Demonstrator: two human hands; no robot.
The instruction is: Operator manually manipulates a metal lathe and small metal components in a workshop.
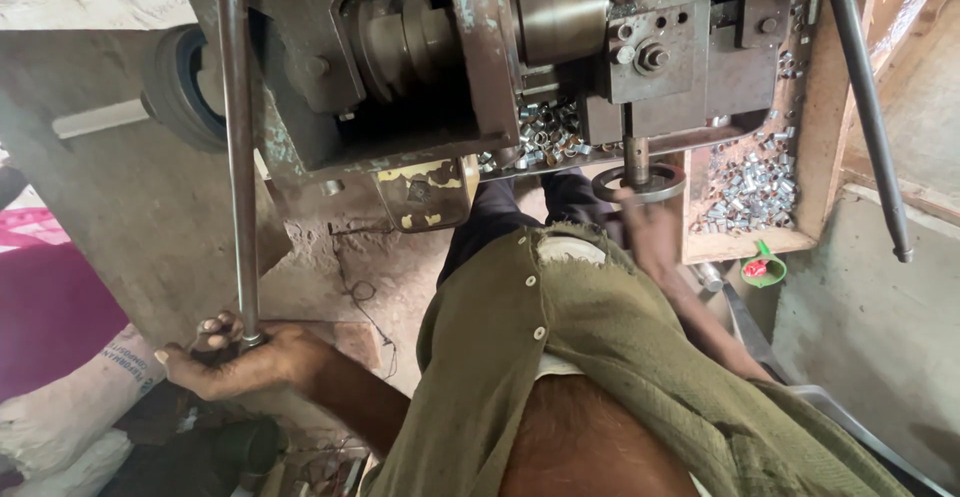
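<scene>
The left hand [232,357] is seen at the near left, fingers curled loosely about the lower end of a long steel rod [237,147], which runs upright from the hand to the far edge of the view, just left of the machine [430,57]. The right hand [650,232] is raised to the machine's near side, where a flat metal ring [640,183] is touched at the foot of a short vertical spindle [634,147]; the hand is blurred, so how far it is closed cannot be told. Small silvery metal sleeves [750,192] are heaped in a wooden tray [745,245] just right of the ring, and more lie under the machine's drum. A green plastic scoop [763,269] is set near the tray's corner. A second long bar [868,107] slants down at the far right
</scene>
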